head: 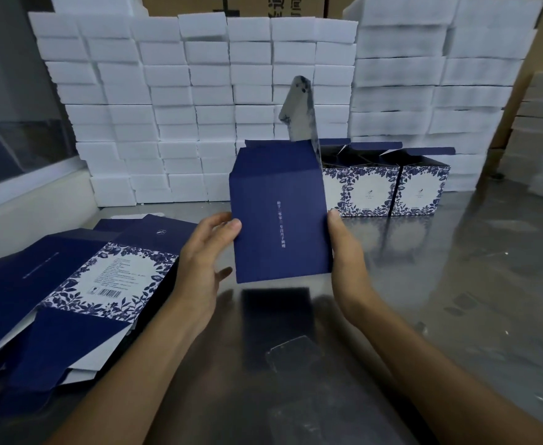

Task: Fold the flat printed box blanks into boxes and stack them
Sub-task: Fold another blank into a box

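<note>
Upright, smooth navy card box point(279, 220), fingers of left hand point(204, 255) and right hand point(347, 252) clamped on its edges.

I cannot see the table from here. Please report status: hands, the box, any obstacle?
Left hand and right hand grip the navy box by its sides, above the table. One flap up. Nothing in the way.

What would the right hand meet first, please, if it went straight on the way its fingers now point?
The right hand points up and away along the edge of the navy box it holds. Straight on, it would probably meet the folded floral boxes standing behind first, though depth is hard to judge from this view.
</note>
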{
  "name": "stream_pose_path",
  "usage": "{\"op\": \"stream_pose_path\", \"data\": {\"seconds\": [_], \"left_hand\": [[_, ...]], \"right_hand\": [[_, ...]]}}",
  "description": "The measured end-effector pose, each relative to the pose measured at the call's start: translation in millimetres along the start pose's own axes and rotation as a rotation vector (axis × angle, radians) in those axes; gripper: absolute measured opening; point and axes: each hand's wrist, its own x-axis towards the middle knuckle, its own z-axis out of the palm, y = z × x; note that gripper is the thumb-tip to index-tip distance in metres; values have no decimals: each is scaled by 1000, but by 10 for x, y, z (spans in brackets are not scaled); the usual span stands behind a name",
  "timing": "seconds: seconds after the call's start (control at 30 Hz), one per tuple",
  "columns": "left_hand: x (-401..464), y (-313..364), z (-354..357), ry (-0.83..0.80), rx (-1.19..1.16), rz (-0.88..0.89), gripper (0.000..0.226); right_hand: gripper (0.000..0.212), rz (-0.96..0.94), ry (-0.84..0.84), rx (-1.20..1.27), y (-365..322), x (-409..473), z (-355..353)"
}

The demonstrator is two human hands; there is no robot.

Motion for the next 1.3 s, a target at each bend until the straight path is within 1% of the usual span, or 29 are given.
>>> {"op": "stream_pose_path", "data": {"seconds": [0.03, 0.07, 0.17, 0.3, 0.4, 0.5, 0.6, 0.67, 0.7, 0.73, 0.83, 0.93, 1.07, 1.17, 1.3], "left_hand": [[7, 7, -3, -15, -7, -19, 35], [10, 16, -3, -27, -11, -31, 33], [4, 34, -1, -50, 16, -40, 34], [-15, 5, 8, -37, 37, -31, 60], [-65, -12, 60, -19, 224, 100, 79], [-99, -14, 116, 58, 428, 255, 95], [-107, -45, 118, 142, 572, 355, 110], [-117, -61, 95, 166, 646, 407, 117], [-119, -65, 80, 168, 681, 439, 119], [-124, -66, 69, 164, 719, 477, 120], [-135, -62, 55, 143, 836, 611, 119], [-134, -67, 56, 128, 952, 708, 115], [-117, -87, 12, 110, 1048, 742, 113], [-113, -109, -10, 108, 1059, 741, 113], [-115, -135, 16, 128, 1058, 742, 116]], "right_hand": [[40, 22, -23, 52, -5, -9, -9], [40, 19, -36, 52, -6, -12, -22], [29, -33, -65, -6, 3, -16, -60], [22, -54, -64, -64, 24, 9, -85], [21, -46, 10, -155, 53, 23, -98], [15, -37, 107, -221, 66, 44, -89], [24, -3, 144, -293, 95, 36, -57], [23, 17, 147, -322, 86, 11, -21], [19, 25, 139, -311, 67, 0, -2], [21, 34, 122, -287, 42, -12, 16], [43, 69, 4, -232, -27, -44, 45], [51, 89, -105, -252, -49, -92, 71], [50, 178, -151, -269, -45, -92, 62], [56, 175, -149, -343, -28, -76, 51], [63, 181, -128, -356, -10, -71, 74]]}}
